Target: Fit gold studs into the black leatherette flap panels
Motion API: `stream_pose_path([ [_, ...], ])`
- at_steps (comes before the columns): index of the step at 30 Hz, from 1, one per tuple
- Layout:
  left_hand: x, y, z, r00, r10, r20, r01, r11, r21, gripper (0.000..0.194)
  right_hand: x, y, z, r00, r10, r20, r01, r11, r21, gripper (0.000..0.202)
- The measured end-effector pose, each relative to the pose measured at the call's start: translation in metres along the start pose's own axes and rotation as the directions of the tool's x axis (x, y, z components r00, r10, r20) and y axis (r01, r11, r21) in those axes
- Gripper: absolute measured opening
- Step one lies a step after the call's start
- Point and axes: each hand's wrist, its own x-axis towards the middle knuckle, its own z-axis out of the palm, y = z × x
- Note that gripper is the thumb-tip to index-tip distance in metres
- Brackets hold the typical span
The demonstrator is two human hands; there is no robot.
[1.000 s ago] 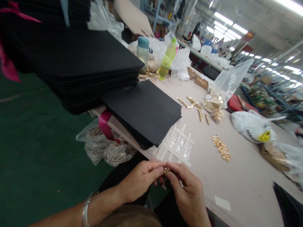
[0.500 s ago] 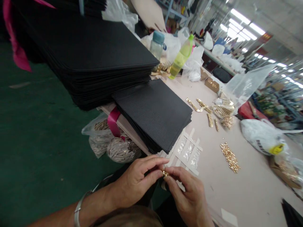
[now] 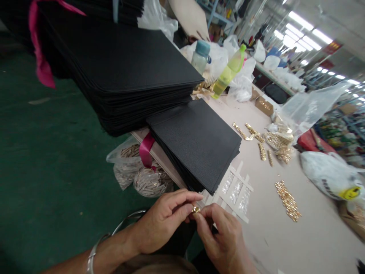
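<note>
Between my fingertips is a small gold metal piece [image 3: 195, 210]. My left hand [image 3: 164, 220] pinches it from the left, a silver bangle on that wrist. From the right, the thumb and fingers of my right hand [image 3: 221, 232] close on the same piece. Just beyond my hands lies a short stack of black sheets [image 3: 196, 140] at the table's edge. Right of it, clear strips [image 3: 236, 191] are taped to the tabletop. A pile of small gold pieces [image 3: 288, 201] lies farther right, and gold chain-like rows [image 3: 256, 135] lie behind it.
A tall stack of black sheets [image 3: 122, 61] overhangs the table [image 3: 273, 243] at the left. Behind stand a blue-lidded bottle [image 3: 200, 57] and a yellow-green bottle [image 3: 229, 72]. Plastic bags [image 3: 327, 171] line the right side. Filled bags [image 3: 152, 182] sit below the table edge.
The view has shifted, so the table and stacks appear farther right and slightly lower. The gold piece shows a broader, shinier face between my fingertips, still held by both hands.
</note>
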Motion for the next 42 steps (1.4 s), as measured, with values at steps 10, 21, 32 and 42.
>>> stream_pose_path([
  [10,0.007,0.003,-0.022,0.948,-0.201,-0.247,0.021,0.815,-0.580,0.028,0.073,0.000,-0.041,0.979,-0.191,-0.066,0.182,0.975,-0.131,0.023],
  [21,0.019,0.013,-0.026,0.904,-0.181,-0.388,0.013,0.918,-0.397,0.035,0.120,0.002,-0.035,0.971,-0.178,0.161,0.215,0.944,-0.251,0.021],
  [32,-0.010,-0.001,-0.023,0.869,-0.249,-0.427,0.124,0.946,-0.299,0.061,0.097,-0.014,-0.028,0.994,0.022,0.110,-0.030,0.997,0.069,0.013],
  [42,-0.019,0.019,-0.015,0.924,-0.129,-0.360,0.106,0.991,-0.084,0.051,0.095,-0.026,-0.026,0.977,-0.011,0.211,0.001,0.999,0.050,0.015],
])
